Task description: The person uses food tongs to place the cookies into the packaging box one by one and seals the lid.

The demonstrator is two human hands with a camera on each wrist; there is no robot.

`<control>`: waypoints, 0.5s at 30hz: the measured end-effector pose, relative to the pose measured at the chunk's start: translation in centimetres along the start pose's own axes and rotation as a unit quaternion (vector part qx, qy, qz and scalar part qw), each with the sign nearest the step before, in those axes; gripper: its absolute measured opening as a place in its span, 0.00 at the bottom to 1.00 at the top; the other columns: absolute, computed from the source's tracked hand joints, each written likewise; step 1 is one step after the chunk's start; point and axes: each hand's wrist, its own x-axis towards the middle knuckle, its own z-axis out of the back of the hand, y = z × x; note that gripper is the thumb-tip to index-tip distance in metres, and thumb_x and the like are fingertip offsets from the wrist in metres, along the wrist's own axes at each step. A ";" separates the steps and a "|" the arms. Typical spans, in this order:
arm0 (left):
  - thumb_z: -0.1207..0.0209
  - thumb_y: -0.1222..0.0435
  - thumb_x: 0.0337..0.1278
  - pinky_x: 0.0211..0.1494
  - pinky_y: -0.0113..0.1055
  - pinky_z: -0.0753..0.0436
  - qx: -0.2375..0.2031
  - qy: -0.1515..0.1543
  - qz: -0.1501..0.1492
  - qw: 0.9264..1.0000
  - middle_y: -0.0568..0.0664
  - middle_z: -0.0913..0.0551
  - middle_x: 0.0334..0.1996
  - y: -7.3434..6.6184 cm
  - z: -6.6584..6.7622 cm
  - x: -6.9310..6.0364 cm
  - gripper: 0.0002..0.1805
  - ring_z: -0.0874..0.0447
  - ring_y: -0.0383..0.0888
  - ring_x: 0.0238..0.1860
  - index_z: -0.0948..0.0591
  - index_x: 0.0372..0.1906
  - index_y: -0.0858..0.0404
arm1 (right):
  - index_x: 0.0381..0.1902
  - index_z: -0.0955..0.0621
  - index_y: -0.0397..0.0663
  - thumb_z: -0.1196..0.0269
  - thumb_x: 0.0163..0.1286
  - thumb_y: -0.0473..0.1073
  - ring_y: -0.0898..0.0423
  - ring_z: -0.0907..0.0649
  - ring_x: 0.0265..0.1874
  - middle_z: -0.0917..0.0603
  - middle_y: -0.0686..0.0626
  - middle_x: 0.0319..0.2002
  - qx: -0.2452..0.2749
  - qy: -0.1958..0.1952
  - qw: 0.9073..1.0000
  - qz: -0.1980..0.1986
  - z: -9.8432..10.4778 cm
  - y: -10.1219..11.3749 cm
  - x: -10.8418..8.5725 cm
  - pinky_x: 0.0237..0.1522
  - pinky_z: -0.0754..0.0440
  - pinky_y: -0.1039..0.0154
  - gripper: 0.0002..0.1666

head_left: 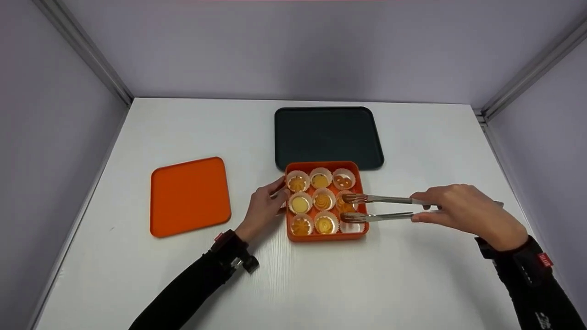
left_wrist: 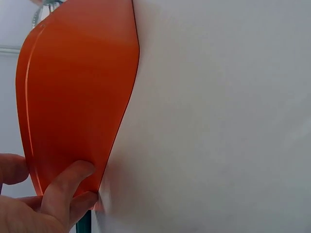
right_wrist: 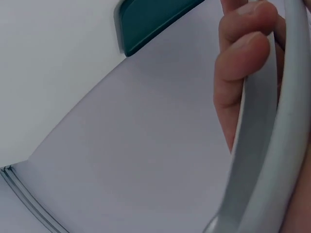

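Note:
An orange box [head_left: 328,238] holds several small yellow-brown pastries [head_left: 323,201], each in a pale paper cup. My left hand [head_left: 263,206] grips the box's left wall; in the left wrist view, fingers [left_wrist: 73,182] lie against its outer side and a fingertip touches the rim. With my right hand [head_left: 467,211] I hold metal tongs [head_left: 390,199] from the right. Their tips stand apart over the box's right column, at the middle and front cups. The front-right cup [head_left: 352,227] shows pale, partly hidden by the tongs.
Behind the box lies a dark green tray [head_left: 325,135], close to its back edge. To the left is a flat orange tray [head_left: 190,197]. The white table [head_left: 229,293] has pale walls at its back and sides.

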 end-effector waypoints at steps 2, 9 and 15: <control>0.46 0.63 0.77 0.49 0.39 0.11 0.000 -0.001 0.001 1.000 0.57 0.28 0.73 0.0 0.0 0.0 0.29 0.18 0.51 0.63 0.33 0.78 0.63 | 0.50 0.09 0.48 0.23 0.60 0.57 0.66 0.19 0.27 0.11 0.59 0.34 -0.010 0.001 1.000 0.002 0.3 0.1 0.0 0.28 0.17 0.63 0.26; 0.46 0.64 0.77 0.50 0.39 0.11 -0.005 -0.002 -0.004 1.000 0.58 0.27 0.72 0.1 0.0 0.0 0.29 0.18 0.51 0.62 0.33 0.78 0.62 | 0.48 0.09 0.49 0.21 0.55 0.57 0.63 0.18 0.24 0.13 0.58 0.30 -0.048 -0.003 0.999 0.024 1.0 1.1 0.2 0.24 0.17 0.63 0.26; 0.45 0.63 0.77 0.48 0.40 0.10 0.003 0.000 -0.010 1.000 0.58 0.27 0.72 0.2 0.0 0.0 0.29 0.19 0.51 0.64 0.32 0.78 0.62 | 0.45 0.10 0.51 0.20 0.54 0.59 0.65 0.23 0.19 0.15 0.59 0.27 -0.088 0.003 0.995 0.037 1.7 2.2 0.6 0.19 0.22 0.65 0.26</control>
